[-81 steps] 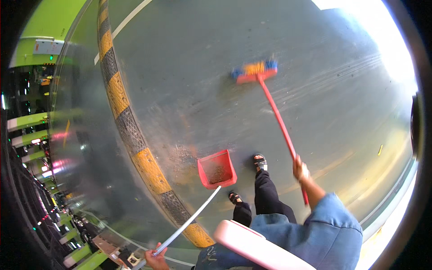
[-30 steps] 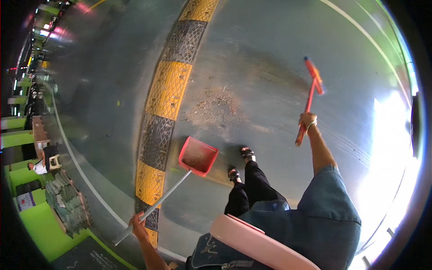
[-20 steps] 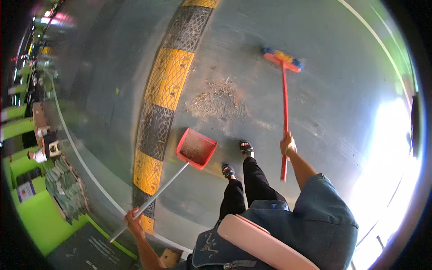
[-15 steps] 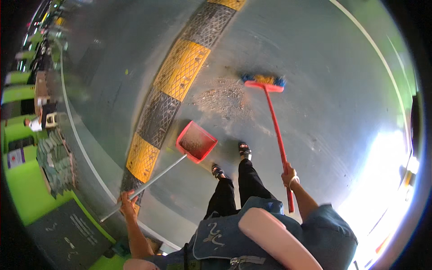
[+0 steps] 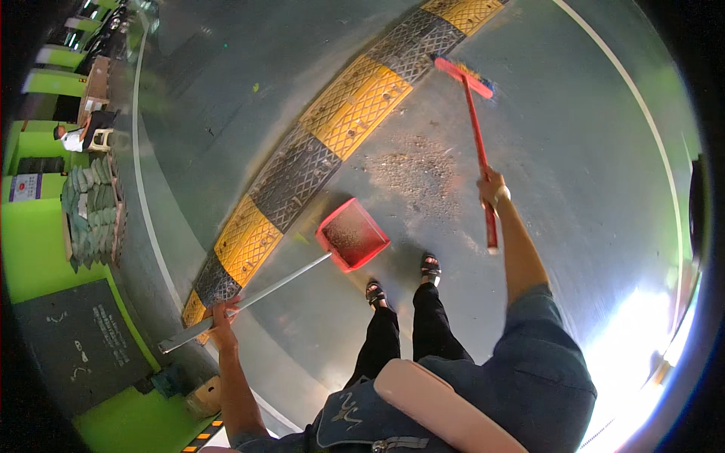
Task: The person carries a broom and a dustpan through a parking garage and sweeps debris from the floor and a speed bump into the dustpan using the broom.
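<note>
My left hand (image 5: 224, 321) is closed round the long metal handle (image 5: 285, 280) of a red dustpan (image 5: 351, 234), which lies on the floor with grit in it. My right hand (image 5: 492, 189) grips the red broom handle (image 5: 475, 127). The broom head (image 5: 464, 75), red with blue and yellow bristles, is at the edge of the yellow-and-black speed bump (image 5: 362, 106). A spread of grit and debris (image 5: 411, 177) lies between the broom head and the dustpan, beyond my sandalled feet (image 5: 429, 268).
The speed bump runs diagonally across the grey-green floor (image 5: 589, 204). At the left, a seated person (image 5: 74, 137) is near stacked sacks (image 5: 89, 211) on a pallet, beside green walls (image 5: 38, 234) and a dark mat or board (image 5: 79, 347). Bright light falls at the lower right.
My view has turned, so the speed bump slants more steeply rightward. Since half a second ago, the broom head has moved up toward the bump, and my right hand has risen with it.
</note>
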`<state>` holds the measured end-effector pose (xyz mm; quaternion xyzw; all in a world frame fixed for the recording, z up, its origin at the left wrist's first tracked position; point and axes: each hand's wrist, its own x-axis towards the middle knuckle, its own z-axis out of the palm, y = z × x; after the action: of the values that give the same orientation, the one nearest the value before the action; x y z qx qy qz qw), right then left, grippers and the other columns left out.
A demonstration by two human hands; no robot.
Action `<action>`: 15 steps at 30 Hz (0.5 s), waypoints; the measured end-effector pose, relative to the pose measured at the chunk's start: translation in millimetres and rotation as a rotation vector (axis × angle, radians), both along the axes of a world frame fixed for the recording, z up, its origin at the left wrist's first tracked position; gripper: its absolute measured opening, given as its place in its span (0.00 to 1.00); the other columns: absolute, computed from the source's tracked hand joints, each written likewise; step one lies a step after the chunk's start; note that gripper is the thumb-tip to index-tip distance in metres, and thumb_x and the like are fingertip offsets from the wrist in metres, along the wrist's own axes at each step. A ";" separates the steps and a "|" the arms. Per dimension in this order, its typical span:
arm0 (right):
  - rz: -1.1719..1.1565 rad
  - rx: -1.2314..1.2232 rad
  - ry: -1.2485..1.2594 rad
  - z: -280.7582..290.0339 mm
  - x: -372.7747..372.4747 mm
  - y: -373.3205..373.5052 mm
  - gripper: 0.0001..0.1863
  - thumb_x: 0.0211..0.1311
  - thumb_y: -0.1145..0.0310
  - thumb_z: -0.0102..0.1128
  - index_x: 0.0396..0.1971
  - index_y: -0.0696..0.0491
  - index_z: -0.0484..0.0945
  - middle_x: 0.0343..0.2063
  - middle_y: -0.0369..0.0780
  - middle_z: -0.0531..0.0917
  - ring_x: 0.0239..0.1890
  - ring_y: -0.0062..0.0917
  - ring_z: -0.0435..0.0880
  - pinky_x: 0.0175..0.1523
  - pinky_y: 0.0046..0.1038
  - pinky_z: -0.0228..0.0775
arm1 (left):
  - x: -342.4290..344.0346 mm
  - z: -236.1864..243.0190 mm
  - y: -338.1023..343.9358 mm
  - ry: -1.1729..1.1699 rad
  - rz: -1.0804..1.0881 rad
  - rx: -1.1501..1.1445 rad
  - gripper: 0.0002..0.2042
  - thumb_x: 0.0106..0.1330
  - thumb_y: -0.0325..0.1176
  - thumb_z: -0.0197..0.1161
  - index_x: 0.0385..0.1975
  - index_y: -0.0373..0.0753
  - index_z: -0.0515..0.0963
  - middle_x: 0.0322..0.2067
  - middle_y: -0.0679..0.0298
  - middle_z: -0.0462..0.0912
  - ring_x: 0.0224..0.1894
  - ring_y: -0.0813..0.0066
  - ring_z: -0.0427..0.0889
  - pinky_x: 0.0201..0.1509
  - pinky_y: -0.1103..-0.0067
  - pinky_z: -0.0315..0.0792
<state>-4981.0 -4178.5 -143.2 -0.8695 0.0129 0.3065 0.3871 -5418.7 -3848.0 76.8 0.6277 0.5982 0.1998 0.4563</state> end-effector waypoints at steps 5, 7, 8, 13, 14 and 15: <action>0.197 -0.354 -0.018 -51.3 -59.8 26.6 0.23 0.47 0.63 0.41 0.47 0.48 0.54 0.24 0.50 0.71 0.28 0.38 0.72 0.31 0.38 0.62 | 3.7 3.0 -3.0 -0.017 0.008 0.038 0.10 0.48 0.34 0.46 0.09 0.38 0.67 0.23 0.59 0.76 0.29 0.72 0.74 0.34 0.76 0.62; 0.454 -0.651 -0.024 -38.5 -113.5 -4.0 0.31 0.46 0.68 0.40 0.53 0.45 0.42 0.32 0.51 0.70 0.33 0.44 0.70 0.37 0.41 0.61 | 2.7 3.0 -1.8 -0.060 0.033 0.029 0.10 0.48 0.34 0.46 0.09 0.38 0.67 0.22 0.59 0.76 0.29 0.71 0.74 0.33 0.75 0.62; 0.521 -0.667 0.053 -21.9 -132.5 -25.2 0.33 0.43 0.71 0.41 0.53 0.44 0.42 0.32 0.50 0.70 0.35 0.43 0.70 0.39 0.39 0.61 | 1.9 2.6 -1.0 -0.037 0.041 0.033 0.10 0.48 0.33 0.46 0.09 0.38 0.67 0.20 0.60 0.75 0.28 0.72 0.74 0.33 0.76 0.62; 0.493 -0.288 0.161 88.8 -119.3 -82.3 0.21 0.41 0.73 0.45 0.41 0.48 0.63 0.21 0.45 0.73 0.23 0.29 0.75 0.25 0.26 0.67 | -1.0 0.8 3.7 -0.097 0.034 0.039 0.10 0.47 0.32 0.47 0.08 0.38 0.67 0.16 0.62 0.74 0.28 0.73 0.74 0.31 0.77 0.62; 0.493 -0.290 0.158 100.6 -113.5 -78.1 0.21 0.41 0.73 0.45 0.41 0.48 0.63 0.21 0.45 0.73 0.23 0.29 0.75 0.25 0.26 0.67 | -1.1 0.8 4.0 -0.090 0.061 0.011 0.10 0.47 0.31 0.47 0.08 0.38 0.66 0.15 0.63 0.74 0.28 0.74 0.74 0.30 0.77 0.62; 0.437 -0.259 0.085 108.8 -104.9 -72.4 0.22 0.42 0.71 0.46 0.43 0.46 0.62 0.21 0.45 0.73 0.21 0.28 0.75 0.24 0.27 0.66 | -0.7 0.2 4.2 -0.085 0.095 -0.017 0.09 0.47 0.30 0.47 0.07 0.38 0.66 0.14 0.63 0.73 0.27 0.74 0.74 0.29 0.77 0.62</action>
<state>-5085.9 -4250.9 -34.4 -0.8802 -0.1201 0.4150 0.1963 -5419.4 -3843.8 77.0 0.5858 0.6091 0.2426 0.4764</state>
